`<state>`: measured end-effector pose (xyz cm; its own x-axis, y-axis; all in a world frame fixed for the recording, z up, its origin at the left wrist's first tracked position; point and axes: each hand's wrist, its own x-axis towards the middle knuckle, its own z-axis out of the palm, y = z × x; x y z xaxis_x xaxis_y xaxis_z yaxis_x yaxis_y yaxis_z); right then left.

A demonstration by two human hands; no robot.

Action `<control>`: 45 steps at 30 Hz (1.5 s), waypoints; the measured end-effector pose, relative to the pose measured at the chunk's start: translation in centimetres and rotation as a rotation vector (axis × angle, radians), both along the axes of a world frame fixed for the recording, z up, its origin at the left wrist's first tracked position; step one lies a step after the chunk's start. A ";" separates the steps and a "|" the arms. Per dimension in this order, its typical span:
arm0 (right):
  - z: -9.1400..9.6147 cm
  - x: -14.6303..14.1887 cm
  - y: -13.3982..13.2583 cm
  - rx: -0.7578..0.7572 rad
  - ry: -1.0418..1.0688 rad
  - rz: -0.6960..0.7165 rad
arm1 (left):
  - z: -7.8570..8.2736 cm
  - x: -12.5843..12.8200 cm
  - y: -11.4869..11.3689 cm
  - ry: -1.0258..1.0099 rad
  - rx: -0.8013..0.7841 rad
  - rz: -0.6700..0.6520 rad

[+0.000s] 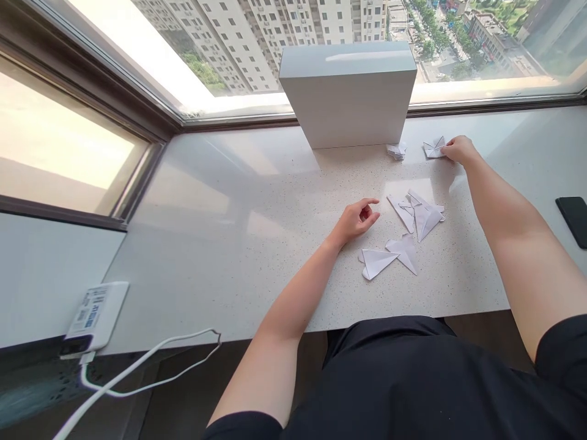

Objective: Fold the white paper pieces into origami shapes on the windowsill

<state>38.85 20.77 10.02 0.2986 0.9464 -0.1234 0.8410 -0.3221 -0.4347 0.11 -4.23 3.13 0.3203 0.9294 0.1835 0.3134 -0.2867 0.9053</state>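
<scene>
My right hand [460,150] reaches to the far right of the counter, its fingers pinching the edge of a small folded white paper piece [433,148]. Nearer the middle, my left hand [356,221] rests on the counter with thumb and forefinger apart and nothing between them. Right of it lies a cluster of folded white papers [426,215] with pointed ends. Closer to my body are two more, a folded paper wedge [378,263] and a pointed folded paper [403,252], which touch or overlap. Another small folded paper [397,151] sits by the box's lower right corner.
A large white box [353,104] stands against the window at the back of the speckled white counter [206,244]. At the right edge lies a black phone [574,219]. A white power bank [98,315] with a white cable [151,357] is at the front left.
</scene>
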 end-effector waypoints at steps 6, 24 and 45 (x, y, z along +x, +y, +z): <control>-1.1 -0.4 -0.3 0.064 -0.104 0.028 | -0.1 0.1 0.0 -0.004 0.010 0.012; -0.9 -3.2 -17.9 -0.038 0.148 0.525 | 0.5 0.0 -0.2 0.022 0.000 0.059; 1.9 -11.2 -20.8 -0.029 0.486 0.853 | 0.0 -0.2 0.2 -0.060 -0.002 0.030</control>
<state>27.68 -0.07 11.94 -0.5733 0.8156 -0.0785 0.5283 0.2948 -0.7962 -0.08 -4.08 3.10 0.2805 0.9389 0.1995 0.2669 -0.2760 0.9234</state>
